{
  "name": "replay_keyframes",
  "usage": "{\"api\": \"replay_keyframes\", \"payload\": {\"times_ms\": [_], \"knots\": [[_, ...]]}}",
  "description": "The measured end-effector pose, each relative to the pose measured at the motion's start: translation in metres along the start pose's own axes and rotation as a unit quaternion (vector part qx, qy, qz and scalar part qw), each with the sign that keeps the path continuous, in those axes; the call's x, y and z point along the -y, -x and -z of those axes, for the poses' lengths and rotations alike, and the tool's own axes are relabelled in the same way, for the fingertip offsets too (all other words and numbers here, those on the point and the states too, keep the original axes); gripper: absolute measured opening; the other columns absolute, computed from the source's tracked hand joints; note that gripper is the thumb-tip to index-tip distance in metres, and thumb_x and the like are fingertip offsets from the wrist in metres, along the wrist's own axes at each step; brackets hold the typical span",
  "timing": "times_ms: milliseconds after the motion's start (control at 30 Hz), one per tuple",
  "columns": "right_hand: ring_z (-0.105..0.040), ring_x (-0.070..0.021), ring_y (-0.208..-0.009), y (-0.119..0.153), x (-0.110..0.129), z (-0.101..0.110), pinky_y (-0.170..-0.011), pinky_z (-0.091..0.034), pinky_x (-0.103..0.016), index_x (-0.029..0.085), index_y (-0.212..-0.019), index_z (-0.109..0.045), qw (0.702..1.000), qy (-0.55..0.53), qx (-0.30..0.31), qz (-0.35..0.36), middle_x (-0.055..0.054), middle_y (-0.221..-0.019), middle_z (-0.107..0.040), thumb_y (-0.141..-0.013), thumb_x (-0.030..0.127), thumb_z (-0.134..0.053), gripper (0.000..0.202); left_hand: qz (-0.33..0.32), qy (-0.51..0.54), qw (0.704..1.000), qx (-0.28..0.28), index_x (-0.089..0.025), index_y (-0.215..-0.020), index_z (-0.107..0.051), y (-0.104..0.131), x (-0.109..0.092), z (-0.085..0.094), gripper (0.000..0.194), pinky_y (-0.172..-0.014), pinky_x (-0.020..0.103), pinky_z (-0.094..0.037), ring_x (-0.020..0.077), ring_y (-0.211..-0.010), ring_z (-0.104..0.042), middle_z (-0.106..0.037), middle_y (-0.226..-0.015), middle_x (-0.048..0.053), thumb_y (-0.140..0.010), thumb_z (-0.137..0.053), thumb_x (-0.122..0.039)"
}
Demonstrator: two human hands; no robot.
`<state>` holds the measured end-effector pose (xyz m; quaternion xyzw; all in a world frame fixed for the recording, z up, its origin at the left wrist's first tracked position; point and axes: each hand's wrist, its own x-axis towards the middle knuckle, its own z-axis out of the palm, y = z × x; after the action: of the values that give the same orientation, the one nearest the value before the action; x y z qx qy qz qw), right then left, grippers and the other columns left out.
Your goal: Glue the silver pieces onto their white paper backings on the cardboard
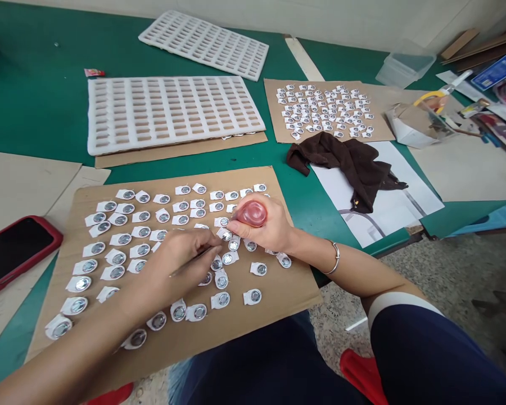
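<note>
My left hand (185,256) is closed around a thin metal tool (196,260) whose tail end points back toward my wrist. Its fingertips reach a small white tab with a round silvery disc (225,235). From the other side my right hand (274,222) wraps round a translucent reddish squeeze bottle (253,214), its rounded base facing me. The bottle's tip is near the same tab and hard to make out. Several similar tabs with discs lie in loose rows on the brown cardboard sheet (278,315) under both hands, and some are hidden by my left arm.
Behind are two white slotted trays (175,112) (204,42) and another cardboard (274,121) bearing more tabs. At right lie a brown cloth (341,160), white paper (362,222), and a container (417,126) with yellow-handled scissors. A red-cased phone (19,253) is at left.
</note>
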<state>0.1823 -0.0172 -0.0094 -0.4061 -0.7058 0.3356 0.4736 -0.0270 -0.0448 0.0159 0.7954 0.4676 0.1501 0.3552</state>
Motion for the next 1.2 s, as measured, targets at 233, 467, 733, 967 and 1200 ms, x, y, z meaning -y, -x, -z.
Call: {"api": "replay_keyframes", "payload": {"times_ms": [233, 467, 733, 967, 1200], "knots": [[-0.065, -0.0158, -0.071, 0.001, 0.001, 0.001, -0.069, -0.054, -0.032, 0.02, -0.085, -0.059, 1.0, 0.003, 0.006, 0.019, -0.003, -0.077, -0.07, -0.072, 0.041, -0.077, 0.03, 0.138, 0.069, 0.987, 0.041, -0.022, -0.081, -0.07, -0.012, 0.006, 0.005, 0.019, -0.046, 0.023, -0.04, 0.0119, -0.05, -0.054, -0.065, -0.06, -0.002, -0.082, -0.06, -0.038], [-0.064, -0.0159, -0.071, 0.001, 0.001, 0.002, -0.068, -0.054, -0.033, 0.02, -0.084, -0.058, 1.0, 0.017, 0.016, 0.005, -0.002, -0.078, -0.068, -0.072, 0.045, -0.075, 0.032, 0.178, 0.104, 0.977, 0.059, -0.021, -0.076, -0.071, -0.027, 0.003, 0.015, 0.021, -0.044, 0.025, -0.041, 0.0138, -0.05, -0.056, -0.066, -0.061, 0.001, -0.075, -0.066, -0.041], [-0.063, -0.016, -0.072, 0.0, 0.001, 0.004, -0.071, -0.054, -0.034, 0.02, -0.083, -0.057, 1.0, 0.011, -0.008, 0.006, -0.003, -0.079, -0.068, -0.071, 0.048, -0.073, 0.034, 0.191, 0.097, 0.974, 0.069, -0.02, -0.069, -0.071, -0.04, 0.002, 0.024, 0.019, -0.045, 0.024, -0.042, 0.015, -0.053, -0.058, -0.068, -0.062, 0.003, -0.066, -0.07, -0.039], [-0.062, -0.0161, -0.072, 0.0, 0.004, 0.005, -0.073, -0.054, -0.035, 0.02, -0.08, -0.058, 1.0, 0.002, -0.012, -0.013, -0.003, -0.078, -0.067, -0.071, 0.046, -0.073, 0.031, 0.206, 0.112, 0.97, 0.065, -0.02, -0.07, -0.071, -0.039, -0.002, 0.024, 0.02, -0.049, 0.025, -0.045, 0.0167, -0.058, -0.061, -0.071, -0.068, 0.004, -0.064, -0.072, -0.039], [-0.062, -0.0154, -0.071, 0.001, 0.0, 0.002, -0.072, -0.052, -0.033, 0.019, -0.081, -0.059, 1.0, 0.013, -0.008, -0.005, -0.002, -0.078, -0.067, -0.07, 0.046, -0.075, 0.032, 0.215, 0.122, 0.967, 0.065, -0.019, -0.069, -0.07, -0.039, -0.006, 0.024, 0.02, -0.048, 0.023, -0.042, 0.0132, -0.053, -0.056, -0.068, -0.061, 0.002, -0.064, -0.074, -0.039]]}}
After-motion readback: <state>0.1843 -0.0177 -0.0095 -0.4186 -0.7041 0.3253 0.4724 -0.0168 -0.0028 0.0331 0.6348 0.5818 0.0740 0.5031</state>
